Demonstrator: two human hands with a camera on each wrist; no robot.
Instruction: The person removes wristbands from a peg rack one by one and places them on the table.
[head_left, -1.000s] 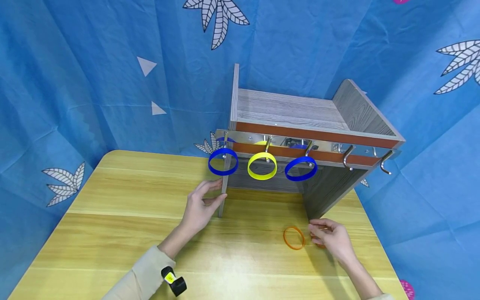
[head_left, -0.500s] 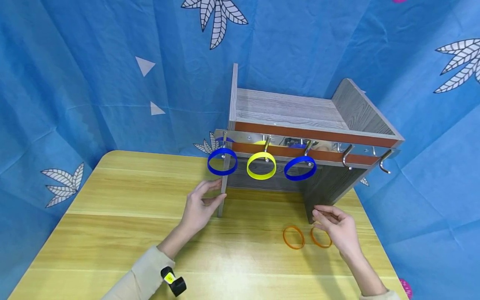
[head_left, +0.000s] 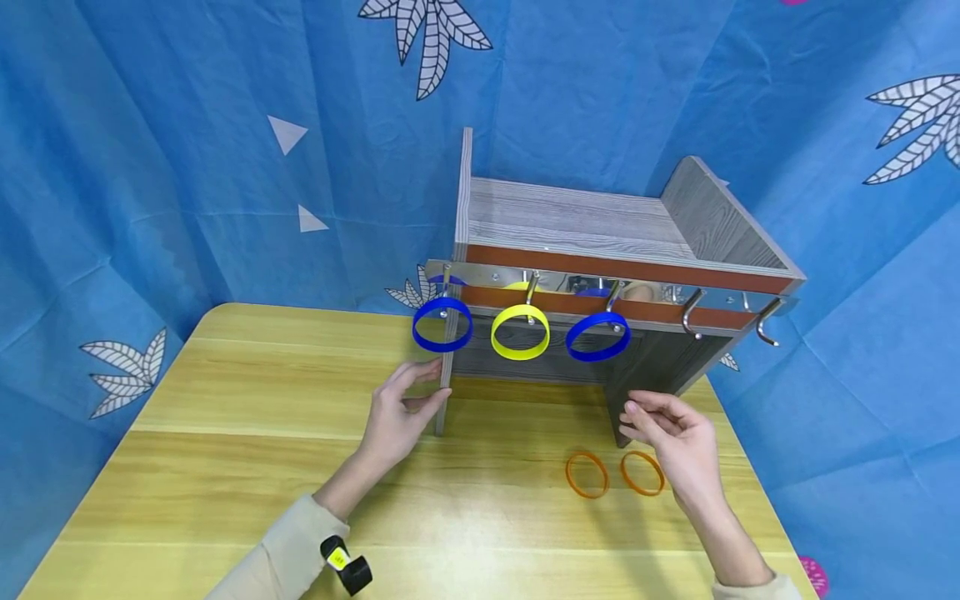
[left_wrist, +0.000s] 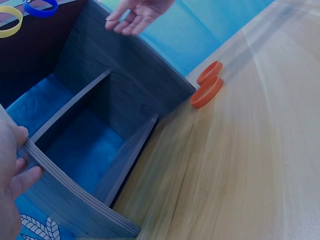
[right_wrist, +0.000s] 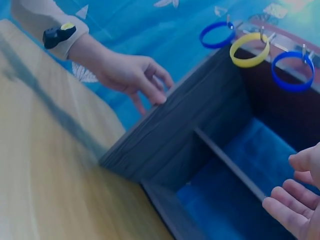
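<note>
While the left hand (head_left: 393, 417) pinches the wood-grained rack (head_left: 585, 223), the right hand (head_left: 681, 446) hangs loose, lower right, near round orange bands (left_wrist: 207, 94).

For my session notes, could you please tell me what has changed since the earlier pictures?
The right hand has risen away from the right orange wristband, leaving it uncovered on the table. The left hand still grips the left shelf panel, and the blue wristbands and yellow wristband still hang from their hooks.

Upright gry rack (head_left: 577, 221) nr 2 orng rings (left_wrist: 211, 96)
</note>
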